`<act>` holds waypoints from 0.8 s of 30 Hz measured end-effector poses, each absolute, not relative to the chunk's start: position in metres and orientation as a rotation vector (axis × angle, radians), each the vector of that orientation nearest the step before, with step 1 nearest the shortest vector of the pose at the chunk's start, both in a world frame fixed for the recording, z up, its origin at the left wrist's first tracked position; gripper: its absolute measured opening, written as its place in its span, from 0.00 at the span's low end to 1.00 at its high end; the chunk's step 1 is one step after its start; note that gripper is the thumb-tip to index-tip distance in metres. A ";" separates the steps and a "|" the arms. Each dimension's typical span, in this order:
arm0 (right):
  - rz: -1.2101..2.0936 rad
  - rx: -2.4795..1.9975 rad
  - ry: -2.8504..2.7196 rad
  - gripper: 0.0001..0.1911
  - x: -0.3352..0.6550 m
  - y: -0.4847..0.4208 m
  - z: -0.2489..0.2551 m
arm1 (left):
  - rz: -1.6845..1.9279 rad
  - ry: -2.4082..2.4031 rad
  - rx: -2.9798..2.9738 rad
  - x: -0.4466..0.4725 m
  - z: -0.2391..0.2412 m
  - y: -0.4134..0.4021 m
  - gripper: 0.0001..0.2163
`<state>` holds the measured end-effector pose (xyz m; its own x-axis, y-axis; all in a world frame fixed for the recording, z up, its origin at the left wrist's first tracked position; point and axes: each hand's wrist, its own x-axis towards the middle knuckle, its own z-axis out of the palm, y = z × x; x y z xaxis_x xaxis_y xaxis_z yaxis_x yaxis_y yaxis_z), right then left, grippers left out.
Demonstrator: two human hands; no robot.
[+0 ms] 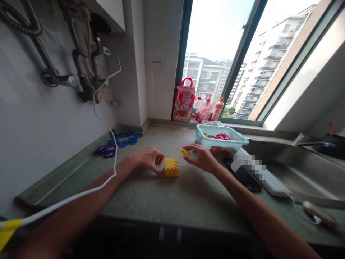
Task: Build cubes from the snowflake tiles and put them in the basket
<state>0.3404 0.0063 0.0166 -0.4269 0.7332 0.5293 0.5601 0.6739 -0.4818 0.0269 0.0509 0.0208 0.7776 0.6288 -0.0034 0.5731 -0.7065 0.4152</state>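
The yellow block (170,167) with toothed edges stands on the table in the middle of the frame. It seems to be light and a little soft, probably of foam, so I judge it is not fragile and not very slippery; hard pressing could bend the teeth. A good place to hold is at two opposite sides, with flat fingers.

The left hand (149,160) is half curled at the left side of the block, with thumb and fingers apart; whether it presses, I cannot tell. The right hand (202,156) pinches a small yellow piece (184,153) by its right edge, above the table and apart from the block.

The table (151,201) is grey-green and looks smooth and firm. Blue pieces (128,141) and purple pieces (105,150) lie at left. Right of centre is a pale blue tub (228,141) with coloured pieces, then a sink (309,169) at the right. Pipes (78,64) fill the upper left, a window (218,39) the upper right.
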 end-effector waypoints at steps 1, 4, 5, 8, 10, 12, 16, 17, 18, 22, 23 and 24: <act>0.316 -0.953 -2.170 0.19 0.330 -0.001 0.025 | 0.183 0.923 2.539 0.028 0.020 0.051 0.25; 0.353 -0.865 -2.301 0.21 0.302 -0.017 0.044 | 0.192 0.927 2.485 0.029 0.018 0.050 0.25; 0.343 -0.854 -2.340 0.22 0.296 -0.019 0.048 | 0.194 0.921 2.481 0.029 0.018 0.050 0.25; 0.277 -0.869 -2.408 0.23 0.285 -0.019 0.049 | 0.193 0.918 2.479 0.028 0.019 0.050 0.26; 0.243 -0.891 -2.428 0.24 0.284 -0.017 0.046 | 0.185 0.935 2.474 0.027 0.019 0.051 0.26; 0.219 -0.903 -2.445 0.25 0.287 -0.017 0.045 | 0.171 0.948 2.468 0.027 0.019 0.051 0.26; 0.176 -0.928 -2.484 0.28 0.293 -0.020 0.057 | 0.149 0.953 2.463 0.027 0.016 0.054 0.26; 0.165 -0.946 -2.496 0.30 0.293 -0.021 0.062 | 0.146 0.956 2.466 0.028 0.015 0.054 0.26; 0.152 -0.967 -2.516 0.32 0.292 -0.022 0.068 | 0.145 0.961 2.470 0.029 0.014 0.054 0.26; 0.098 -1.087 -2.707 0.42 0.272 -0.025 0.084 | 0.130 0.977 2.478 0.028 0.014 0.057 0.25; 0.077 -1.111 -2.776 0.44 0.265 -0.026 0.085 | 0.112 0.983 2.470 0.025 0.015 0.060 0.25; 0.047 -1.130 -2.844 0.45 0.257 -0.027 0.085 | 0.087 1.004 2.457 0.022 0.016 0.063 0.25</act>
